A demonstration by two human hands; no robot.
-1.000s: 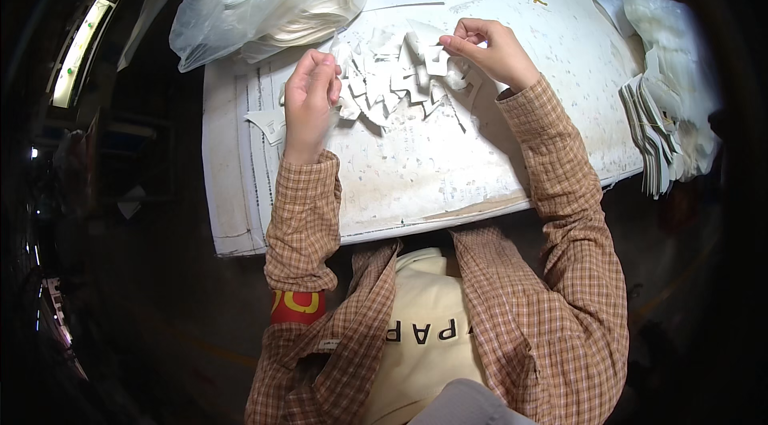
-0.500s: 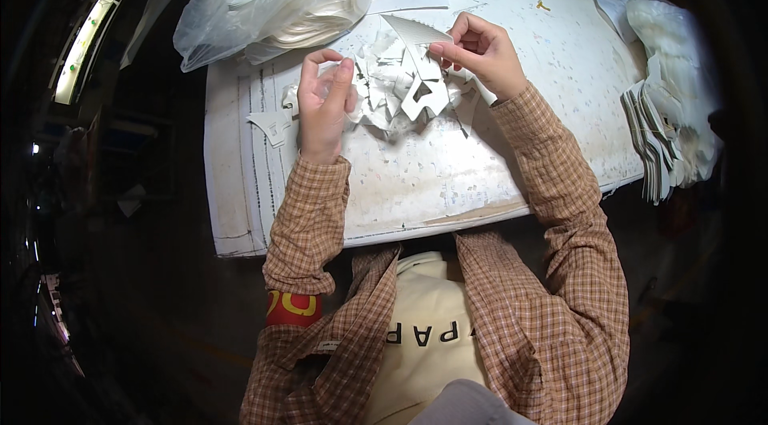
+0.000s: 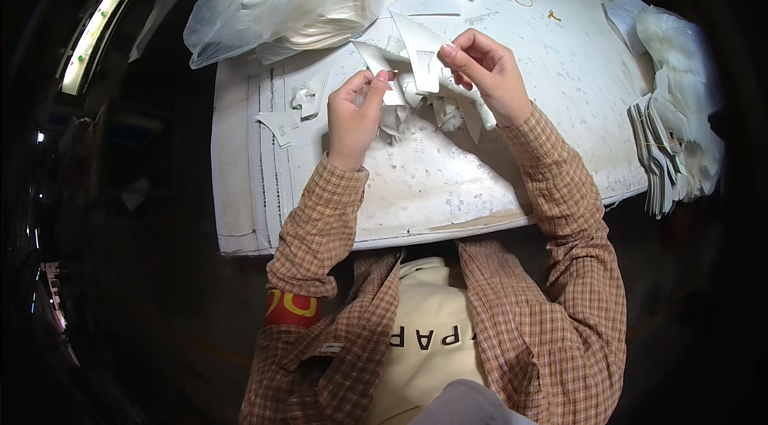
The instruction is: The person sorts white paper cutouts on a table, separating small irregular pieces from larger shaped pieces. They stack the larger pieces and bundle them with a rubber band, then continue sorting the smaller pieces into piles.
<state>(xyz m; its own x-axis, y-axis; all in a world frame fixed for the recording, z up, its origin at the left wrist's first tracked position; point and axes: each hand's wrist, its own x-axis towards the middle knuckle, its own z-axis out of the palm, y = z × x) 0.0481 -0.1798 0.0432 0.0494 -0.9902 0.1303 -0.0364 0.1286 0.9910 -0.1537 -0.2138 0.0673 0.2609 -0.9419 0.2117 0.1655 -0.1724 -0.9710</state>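
White pieces are apparently being separated: the right hand is pinching one, the left hand another; the next move is calling for light handling.

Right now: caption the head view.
Right hand holds a pointed white piece, left hand alongside, above white scraps on a table.

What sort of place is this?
Likely a workshop or small factory: a scuffed white table, cut white pieces at the hands, and a stack of thin parts at the right edge.
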